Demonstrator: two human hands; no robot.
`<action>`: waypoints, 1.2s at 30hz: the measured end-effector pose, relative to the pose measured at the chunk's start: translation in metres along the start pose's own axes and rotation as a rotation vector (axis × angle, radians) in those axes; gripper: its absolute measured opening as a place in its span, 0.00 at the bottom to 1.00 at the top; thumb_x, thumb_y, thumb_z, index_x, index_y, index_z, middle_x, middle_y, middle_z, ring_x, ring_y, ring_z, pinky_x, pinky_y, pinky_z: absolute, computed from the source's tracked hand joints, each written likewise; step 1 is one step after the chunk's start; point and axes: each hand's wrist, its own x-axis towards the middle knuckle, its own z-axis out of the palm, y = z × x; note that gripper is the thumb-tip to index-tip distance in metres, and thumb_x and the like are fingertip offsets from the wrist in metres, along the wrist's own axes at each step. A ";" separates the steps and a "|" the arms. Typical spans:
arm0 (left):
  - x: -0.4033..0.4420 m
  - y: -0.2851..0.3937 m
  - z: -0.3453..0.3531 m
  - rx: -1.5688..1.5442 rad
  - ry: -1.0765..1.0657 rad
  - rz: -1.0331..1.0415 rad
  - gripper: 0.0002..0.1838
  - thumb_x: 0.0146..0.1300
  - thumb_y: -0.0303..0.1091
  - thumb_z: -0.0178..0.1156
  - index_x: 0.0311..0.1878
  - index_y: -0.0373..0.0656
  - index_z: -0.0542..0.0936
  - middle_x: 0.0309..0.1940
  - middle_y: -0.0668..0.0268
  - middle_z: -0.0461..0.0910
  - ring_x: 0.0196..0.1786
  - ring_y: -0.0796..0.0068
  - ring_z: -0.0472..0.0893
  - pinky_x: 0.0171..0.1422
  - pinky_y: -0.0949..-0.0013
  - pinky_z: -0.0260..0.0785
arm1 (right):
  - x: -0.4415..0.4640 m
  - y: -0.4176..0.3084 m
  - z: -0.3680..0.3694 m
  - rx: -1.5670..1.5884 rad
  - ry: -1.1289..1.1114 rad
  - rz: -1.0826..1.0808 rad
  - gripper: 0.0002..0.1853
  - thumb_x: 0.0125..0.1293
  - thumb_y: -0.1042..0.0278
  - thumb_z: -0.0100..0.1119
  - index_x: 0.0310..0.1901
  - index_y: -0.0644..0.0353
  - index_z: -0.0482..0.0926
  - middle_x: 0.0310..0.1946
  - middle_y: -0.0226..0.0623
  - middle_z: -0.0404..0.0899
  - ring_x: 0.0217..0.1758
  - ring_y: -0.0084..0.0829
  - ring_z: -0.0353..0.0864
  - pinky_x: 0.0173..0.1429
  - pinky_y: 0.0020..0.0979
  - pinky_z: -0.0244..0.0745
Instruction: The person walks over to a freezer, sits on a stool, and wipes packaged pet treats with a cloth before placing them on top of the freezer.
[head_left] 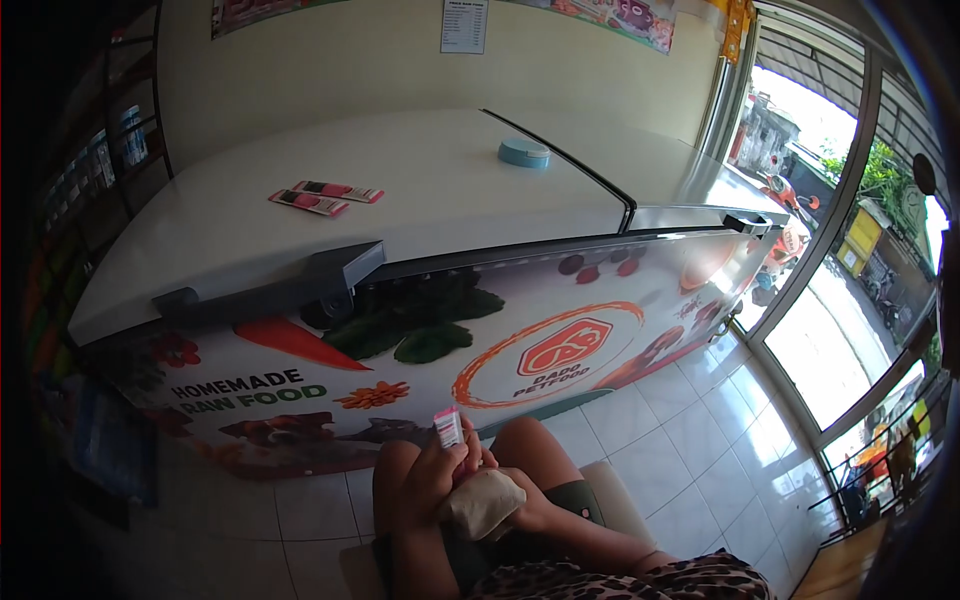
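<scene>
Above my lap, my left hand is closed on a small pink-and-white sachet, which sticks up from the fingers. My right hand comes in close beside it, wrapped around a cream-coloured, soft, pouch-like thing. What exactly this cream thing is, I cannot make out. The fingers of both hands meet behind it and partly hide one another. Two similar pink sachet sticks lie on the white freezer lid in front of me.
A round light-blue container sits on the freezer near the lid's seam. A dark handle juts from the freezer's front edge. Glass doors stand to the right, and a dark shelf rack to the left. White tiles cover the floor.
</scene>
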 end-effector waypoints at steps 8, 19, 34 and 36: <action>0.005 -0.023 -0.037 -0.467 0.491 0.044 0.17 0.65 0.45 0.42 0.50 0.45 0.62 0.29 0.71 0.63 0.24 0.83 0.62 0.22 0.79 0.57 | 0.009 -0.036 0.000 -0.217 0.488 -0.314 0.39 0.39 0.78 0.68 0.58 0.59 0.62 0.52 0.37 0.67 0.55 0.29 0.68 0.59 0.30 0.62; 0.011 -0.041 0.035 0.121 -0.064 -0.074 0.14 0.68 0.37 0.40 0.53 0.41 0.60 0.32 0.69 0.65 0.31 0.86 0.65 0.32 0.80 0.59 | 0.045 -0.052 -0.037 -0.395 0.891 -0.643 0.16 0.44 0.70 0.64 0.37 0.60 0.72 0.33 0.40 0.70 0.36 0.41 0.74 0.38 0.33 0.70; 0.012 -0.036 0.030 -0.070 0.451 0.278 0.25 0.67 0.48 0.41 0.59 0.39 0.56 0.47 0.61 0.64 0.47 0.74 0.66 0.51 0.71 0.60 | 0.070 -0.037 -0.009 -0.205 0.388 -0.666 0.25 0.42 0.76 0.61 0.46 0.64 0.66 0.40 0.38 0.68 0.43 0.32 0.70 0.49 0.26 0.65; 0.015 -0.042 0.032 -0.154 0.798 0.559 0.28 0.66 0.52 0.42 0.59 0.39 0.56 0.45 0.63 0.63 0.43 0.79 0.66 0.46 0.74 0.62 | 0.064 -0.020 0.009 -0.415 0.336 -0.646 0.22 0.47 0.66 0.62 0.44 0.64 0.70 0.40 0.41 0.70 0.47 0.36 0.70 0.50 0.29 0.64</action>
